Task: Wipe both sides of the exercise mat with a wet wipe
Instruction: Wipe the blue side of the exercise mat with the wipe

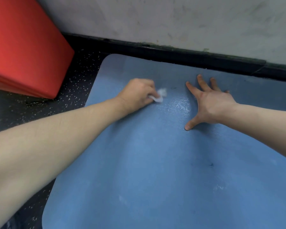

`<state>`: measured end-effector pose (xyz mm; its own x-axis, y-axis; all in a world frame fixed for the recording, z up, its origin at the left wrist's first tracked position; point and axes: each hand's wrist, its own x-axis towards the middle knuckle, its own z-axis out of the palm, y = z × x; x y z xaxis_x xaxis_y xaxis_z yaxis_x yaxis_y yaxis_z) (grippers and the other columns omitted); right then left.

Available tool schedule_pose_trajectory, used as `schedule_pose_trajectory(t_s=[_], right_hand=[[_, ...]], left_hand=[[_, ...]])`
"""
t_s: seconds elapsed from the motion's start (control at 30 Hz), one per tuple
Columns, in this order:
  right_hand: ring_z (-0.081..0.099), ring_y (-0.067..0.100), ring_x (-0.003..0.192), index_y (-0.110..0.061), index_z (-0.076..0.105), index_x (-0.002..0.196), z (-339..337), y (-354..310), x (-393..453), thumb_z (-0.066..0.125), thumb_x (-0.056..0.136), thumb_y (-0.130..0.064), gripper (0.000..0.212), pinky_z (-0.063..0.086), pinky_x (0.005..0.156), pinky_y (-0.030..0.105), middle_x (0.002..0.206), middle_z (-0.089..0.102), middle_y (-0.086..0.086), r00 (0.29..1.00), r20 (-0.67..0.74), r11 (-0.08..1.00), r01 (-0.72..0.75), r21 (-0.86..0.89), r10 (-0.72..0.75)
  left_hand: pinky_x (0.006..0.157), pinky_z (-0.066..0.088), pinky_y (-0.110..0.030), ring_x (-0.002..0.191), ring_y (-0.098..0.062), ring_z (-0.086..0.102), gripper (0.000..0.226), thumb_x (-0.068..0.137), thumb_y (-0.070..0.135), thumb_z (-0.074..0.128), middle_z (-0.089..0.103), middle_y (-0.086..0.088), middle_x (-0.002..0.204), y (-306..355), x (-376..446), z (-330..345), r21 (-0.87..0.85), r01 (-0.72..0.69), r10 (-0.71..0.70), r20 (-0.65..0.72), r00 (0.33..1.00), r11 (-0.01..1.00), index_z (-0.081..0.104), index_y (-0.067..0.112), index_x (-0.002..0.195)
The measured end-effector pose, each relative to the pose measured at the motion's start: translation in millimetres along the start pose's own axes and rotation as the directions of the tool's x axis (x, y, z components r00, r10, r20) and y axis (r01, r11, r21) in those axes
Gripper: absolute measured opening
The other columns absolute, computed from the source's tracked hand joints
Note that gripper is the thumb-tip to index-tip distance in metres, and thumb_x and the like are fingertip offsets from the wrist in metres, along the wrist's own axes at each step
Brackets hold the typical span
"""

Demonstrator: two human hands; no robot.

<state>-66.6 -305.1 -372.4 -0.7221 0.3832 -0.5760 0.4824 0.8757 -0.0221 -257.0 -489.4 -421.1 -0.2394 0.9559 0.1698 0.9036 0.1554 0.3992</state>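
The left hand (136, 93) is curled around a crumpled white wet wipe (159, 96), gripping it and pressing it down onto the blue exercise mat (155, 162) near the mat's far left corner. The wipe pokes out from under the fingers on the side facing the other hand. Just beside it, between the two hands, a wet patch (180, 104) shines on the mat's surface. The right hand (210, 103) lies flat on the mat beyond that patch, fingers straight and spread wide, thumb stretched back toward the person, holding nothing. Both forearms are bare and reach in from the near edge of the view. The mat lies flat on a dark speckled floor (82, 80), its rounded far corner close to a black baseboard (188, 55) that runs along the foot of a pale grey wall (172, 22). To the left of the mat, apart from it, a red padded block (23, 47) stands on the floor against the wall. A small dark mark (210, 164) shows on the mat nearer the person.
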Motion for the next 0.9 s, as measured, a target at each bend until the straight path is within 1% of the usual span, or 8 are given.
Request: schedule_pose_trajectory(t_s=[0.07,0.2,0.23,0.37,0.5,0.67,0.8,0.9], right_hand=[[-0.013,0.033,0.161,-0.047,-0.016,0.162,0,1,1,0.085,0.035,-0.088,0.168,0.024,0.120,0.073,0.172,-0.026,-0.008,1.000,0.000,1.000,0.000,0.000,0.000],[-0.012,0.034,0.161,-0.046,-0.014,0.162,1,0,1,0.086,0.034,-0.088,0.168,0.024,0.119,0.073,0.173,-0.024,-0.008,1.000,-0.002,1.000,-0.008,0.012,0.008],[-0.012,0.035,0.161,-0.046,-0.013,0.163,0,0,1,0.086,0.035,-0.087,0.167,0.023,0.119,0.074,0.173,-0.023,-0.007,1.000,0.003,1.000,-0.009,0.020,0.009],[-0.008,0.037,0.161,-0.044,-0.002,0.165,0,-7,-18,0.091,0.043,-0.079,0.158,0.023,0.120,0.073,0.175,-0.014,-0.008,1.000,0.011,0.996,0.008,0.093,-0.009],[-0.011,0.041,0.159,-0.040,-0.016,0.163,36,-36,-66,0.080,0.039,-0.092,0.166,0.022,0.119,0.074,0.172,-0.025,-0.002,0.995,0.045,0.996,0.084,0.013,-0.084],[-0.020,0.048,0.156,-0.032,-0.027,0.161,69,-49,-85,0.081,0.043,-0.090,0.170,0.020,0.116,0.079,0.168,-0.035,0.009,0.997,0.043,0.990,0.074,-0.123,-0.069],[-0.022,0.048,0.156,-0.032,-0.028,0.161,71,-50,-82,0.083,0.043,-0.088,0.172,0.018,0.116,0.080,0.168,-0.035,0.010,0.997,0.045,0.991,0.071,-0.110,-0.066],[-0.023,0.047,0.156,-0.032,-0.028,0.161,71,-50,-82,0.085,0.043,-0.086,0.172,0.017,0.116,0.080,0.168,-0.036,0.008,0.997,0.054,0.994,0.063,-0.090,-0.058]], left_hand=[[0.062,0.055,-0.032,0.069,-0.021,0.067,0.014,0.075,0.017,0.072,0.069,0.000,0.079,-5,-1,0,-0.024,0.189,-0.190,-0.134,0.973,0.982,0.081,0.021,0.085],[0.066,0.046,-0.023,0.075,-0.012,0.062,0.015,0.085,0.026,0.067,0.068,0.002,0.083,31,-28,16,-0.120,-0.124,0.136,0.096,0.986,0.985,0.080,0.020,0.087],[0.066,0.047,-0.024,0.075,-0.013,0.063,0.013,0.086,0.026,0.069,0.068,0.002,0.084,28,-27,11,-0.102,-0.133,0.145,0.119,0.982,0.986,0.080,0.020,0.088],[0.062,0.049,-0.026,0.069,-0.023,0.066,0.014,0.078,0.017,0.072,0.067,-0.001,0.080,20,-22,8,-0.053,0.218,-0.222,-0.079,0.972,0.974,0.082,0.020,0.088],[0.066,0.050,-0.029,0.074,-0.019,0.065,0.016,0.081,0.023,0.066,0.068,-0.001,0.083,51,-41,19,-0.101,-0.099,0.113,0.145,0.983,0.990,0.080,0.020,0.088],[0.066,0.047,-0.026,0.070,-0.024,0.068,0.016,0.076,0.015,0.070,0.070,-0.003,0.080,41,-43,7,-0.060,0.137,-0.138,-0.006,0.990,0.989,0.081,0.017,0.087],[0.066,0.050,-0.026,0.074,-0.021,0.066,0.009,0.081,0.016,0.076,0.068,-0.001,0.084,71,-78,17,-0.180,-0.149,0.191,0.241,0.952,0.972,0.080,0.018,0.089],[0.067,0.046,-0.026,0.071,-0.024,0.067,0.013,0.079,0.017,0.073,0.069,-0.004,0.081,50,-71,6,-0.089,0.088,-0.086,0.031,0.996,0.992,0.081,0.017,0.089]])
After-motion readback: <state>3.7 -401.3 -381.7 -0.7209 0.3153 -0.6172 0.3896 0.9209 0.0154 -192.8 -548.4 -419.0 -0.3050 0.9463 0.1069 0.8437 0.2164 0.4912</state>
